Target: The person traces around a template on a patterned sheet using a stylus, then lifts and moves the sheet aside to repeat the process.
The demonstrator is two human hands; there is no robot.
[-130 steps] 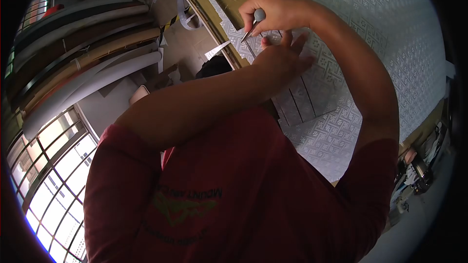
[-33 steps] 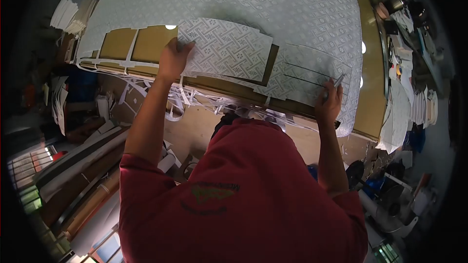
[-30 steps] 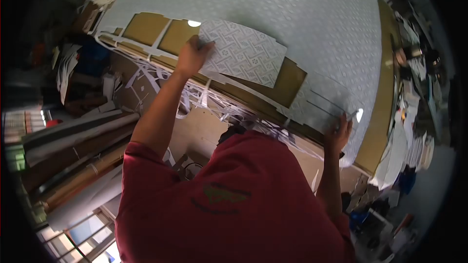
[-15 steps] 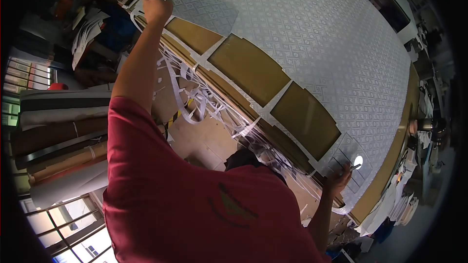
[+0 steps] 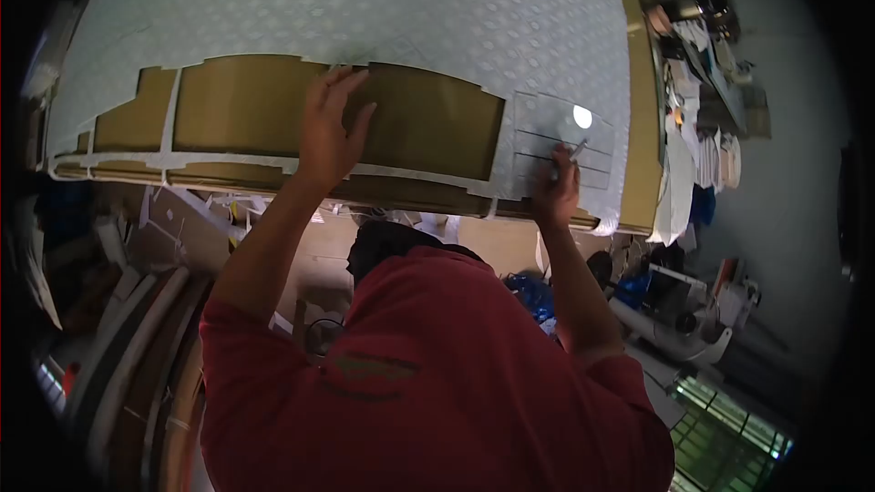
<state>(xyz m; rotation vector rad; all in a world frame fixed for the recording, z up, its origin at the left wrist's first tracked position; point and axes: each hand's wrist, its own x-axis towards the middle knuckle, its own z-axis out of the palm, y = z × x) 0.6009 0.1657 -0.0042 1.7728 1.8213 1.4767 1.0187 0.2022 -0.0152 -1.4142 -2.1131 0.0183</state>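
Over the cut-out area, my left hand [image 5: 333,128] reaches up with its fingers apart and nothing visible between them. Its fingertips are near the upper edge of the brown opening [image 5: 428,118] in the pale patterned sheet [image 5: 383,0]. My right hand [image 5: 558,184] is closed on a thin pen-like tool [image 5: 580,148], whose exact kind I cannot make out. It is at a translucent template [image 5: 538,114] with dark parallel slots, lying on the sheet's right part. A bright round spot [image 5: 582,117] shows beside the tool. Narrow pale strips [image 5: 169,118] border the openings.
Long rolls of material [image 5: 137,346] stand at the lower left. Papers [image 5: 711,141] and other items line the right side beyond the brown table edge [image 5: 643,82]. Offcut strips [image 5: 205,210] hang below the front edge. White equipment [image 5: 674,337] stands at the lower right.
The view has turned. My left hand has left the grey patterned piece at the far end and is now over the openings, fingers spread. My right hand remains by the slotted template with the tool.
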